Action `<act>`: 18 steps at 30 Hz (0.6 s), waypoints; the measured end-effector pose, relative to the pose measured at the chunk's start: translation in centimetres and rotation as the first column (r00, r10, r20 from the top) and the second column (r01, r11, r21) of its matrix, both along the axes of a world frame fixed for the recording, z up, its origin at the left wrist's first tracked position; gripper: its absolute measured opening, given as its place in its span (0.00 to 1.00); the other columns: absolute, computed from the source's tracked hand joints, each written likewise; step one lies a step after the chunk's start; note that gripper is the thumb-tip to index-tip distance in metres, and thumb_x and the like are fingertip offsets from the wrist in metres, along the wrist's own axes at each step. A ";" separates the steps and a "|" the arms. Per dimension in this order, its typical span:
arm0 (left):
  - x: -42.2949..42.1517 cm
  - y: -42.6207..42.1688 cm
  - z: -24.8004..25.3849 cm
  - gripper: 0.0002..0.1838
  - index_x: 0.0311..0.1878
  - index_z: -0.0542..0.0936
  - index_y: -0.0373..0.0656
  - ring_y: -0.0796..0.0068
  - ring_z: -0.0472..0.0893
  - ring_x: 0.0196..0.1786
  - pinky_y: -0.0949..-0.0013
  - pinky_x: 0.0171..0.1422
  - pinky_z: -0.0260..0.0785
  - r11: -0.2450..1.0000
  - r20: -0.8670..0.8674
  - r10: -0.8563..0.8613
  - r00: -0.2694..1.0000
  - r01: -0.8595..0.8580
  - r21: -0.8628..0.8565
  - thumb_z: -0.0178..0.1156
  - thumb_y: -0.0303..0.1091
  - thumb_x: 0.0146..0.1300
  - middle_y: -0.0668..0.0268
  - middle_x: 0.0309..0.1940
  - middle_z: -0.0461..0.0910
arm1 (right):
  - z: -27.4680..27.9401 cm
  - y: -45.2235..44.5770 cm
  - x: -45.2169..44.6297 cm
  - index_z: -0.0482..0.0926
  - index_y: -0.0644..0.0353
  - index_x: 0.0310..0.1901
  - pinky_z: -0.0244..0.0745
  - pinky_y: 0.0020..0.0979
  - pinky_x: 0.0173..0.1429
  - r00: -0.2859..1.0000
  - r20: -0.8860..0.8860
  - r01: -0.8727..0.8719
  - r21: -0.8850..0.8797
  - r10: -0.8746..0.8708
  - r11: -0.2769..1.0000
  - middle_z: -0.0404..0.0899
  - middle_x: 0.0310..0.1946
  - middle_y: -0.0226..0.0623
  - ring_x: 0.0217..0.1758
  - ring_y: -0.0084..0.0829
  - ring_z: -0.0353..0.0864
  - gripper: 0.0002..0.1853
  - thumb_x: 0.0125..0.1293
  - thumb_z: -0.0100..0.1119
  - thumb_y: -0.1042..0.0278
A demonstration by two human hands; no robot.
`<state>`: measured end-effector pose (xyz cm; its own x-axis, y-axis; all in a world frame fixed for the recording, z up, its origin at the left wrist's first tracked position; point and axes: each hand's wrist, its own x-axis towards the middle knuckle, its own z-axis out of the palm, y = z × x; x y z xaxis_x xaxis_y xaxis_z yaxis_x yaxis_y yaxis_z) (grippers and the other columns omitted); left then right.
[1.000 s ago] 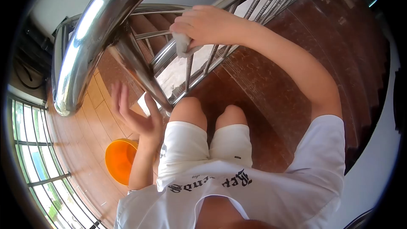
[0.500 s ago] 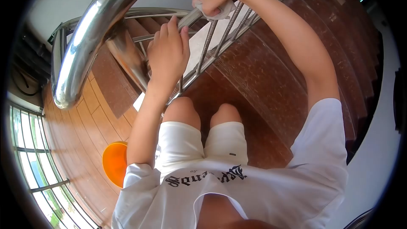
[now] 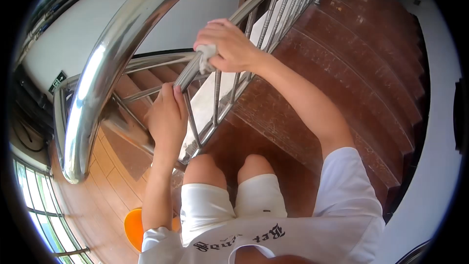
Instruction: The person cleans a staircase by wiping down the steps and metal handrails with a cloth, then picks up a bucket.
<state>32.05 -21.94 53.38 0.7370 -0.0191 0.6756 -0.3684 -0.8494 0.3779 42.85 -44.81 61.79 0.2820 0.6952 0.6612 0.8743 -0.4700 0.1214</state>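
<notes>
My right hand (image 3: 228, 46) is closed around a crumpled pale cloth (image 3: 207, 58), pressing it against the metal handrail (image 3: 188, 74) of the stair railing. Lower on that same rail rests my left hand (image 3: 167, 116). Its fingers are bent over the rail, with the thumb along the near side. Below both hands run thin metal balusters (image 3: 216, 99) down to the lower rail. A thick, shiny curved tube (image 3: 105, 51) rises on the left, apart from my hands.
Reddish-brown stone steps (image 3: 293, 102) climb to the right. At lower left, an orange container (image 3: 133, 227) stands on the wood-patterned floor (image 3: 110, 171), beside a barred window (image 3: 44, 205). A small dark sign (image 3: 57, 82) is on the far wall.
My right hand has slid down the handrail with the cloth, closer to my left hand. My left hand sits lower in view and its fingers curl more over the rail. The view has tilted upward.
</notes>
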 end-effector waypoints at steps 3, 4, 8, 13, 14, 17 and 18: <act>0.1 -0.5 -0.1 0.14 0.49 0.80 0.45 0.41 0.85 0.33 0.43 0.35 0.73 1.000 0.021 0.020 1.000 -0.019 -0.024 0.48 0.41 0.86 0.51 0.32 0.86 | 6.3 -9.6 6.5 0.84 0.51 0.31 0.67 0.52 0.75 0.962 -0.027 0.272 0.026 -0.272 0.962 0.85 0.36 0.34 0.50 0.36 0.82 0.15 0.67 0.46 0.66; 0.0 -0.6 0.0 0.14 0.48 0.81 0.45 0.41 0.85 0.33 0.43 0.35 0.73 0.999 0.016 0.036 0.999 -0.036 -0.011 0.48 0.41 0.86 0.51 0.32 0.85 | 7.6 -12.1 8.9 0.86 0.53 0.32 0.68 0.50 0.74 0.932 0.010 0.362 0.018 -0.362 0.932 0.87 0.38 0.37 0.52 0.40 0.83 0.16 0.69 0.46 0.63; 0.3 -0.4 -0.2 0.14 0.47 0.81 0.45 0.40 0.84 0.32 0.43 0.34 0.72 0.999 0.015 0.041 0.999 -0.041 -0.001 0.49 0.41 0.85 0.51 0.31 0.84 | 9.5 -15.7 14.4 0.92 0.53 0.40 0.71 0.48 0.71 0.780 0.111 0.598 0.157 -0.615 0.786 0.88 0.38 0.45 0.49 0.51 0.84 0.17 0.67 0.54 0.56; 0.5 -0.1 -0.7 0.14 0.52 0.82 0.46 0.43 0.86 0.35 0.45 0.35 0.75 1.000 0.058 0.008 0.998 -0.007 -0.015 0.49 0.41 0.85 0.52 0.34 0.87 | 3.8 -5.7 5.9 0.91 0.50 0.37 0.71 0.48 0.70 0.902 -0.002 0.432 -0.011 -0.432 0.902 0.88 0.36 0.39 0.49 0.43 0.85 0.13 0.65 0.57 0.58; 0.6 0.0 -0.9 0.14 0.52 0.82 0.46 0.43 0.86 0.35 0.45 0.35 0.75 1.000 0.028 0.017 0.999 -0.017 -0.013 0.49 0.41 0.85 0.52 0.34 0.87 | 1.0 -1.7 2.2 0.89 0.49 0.37 0.70 0.49 0.72 0.946 -0.018 0.324 0.034 -0.323 0.945 0.87 0.36 0.34 0.51 0.38 0.85 0.10 0.62 0.60 0.60; 0.5 0.4 -0.8 0.14 0.56 0.83 0.47 0.43 0.87 0.37 0.45 0.37 0.77 0.998 0.087 -0.046 0.995 0.049 -0.037 0.48 0.40 0.84 0.52 0.36 0.88 | -5.8 6.5 -4.3 0.84 0.53 0.48 0.65 0.50 0.81 0.995 0.027 0.085 0.201 -0.092 0.976 0.86 0.49 0.37 0.63 0.40 0.83 0.18 0.54 0.70 0.67; 0.6 0.5 -1.1 0.15 0.56 0.83 0.47 0.43 0.87 0.36 0.45 0.37 0.77 0.998 0.082 -0.035 0.996 0.039 -0.044 0.48 0.39 0.84 0.52 0.36 0.88 | -6.6 7.3 -5.0 0.84 0.55 0.55 0.64 0.53 0.82 0.996 0.001 0.083 0.224 -0.085 0.971 0.85 0.54 0.40 0.68 0.44 0.80 0.23 0.55 0.70 0.71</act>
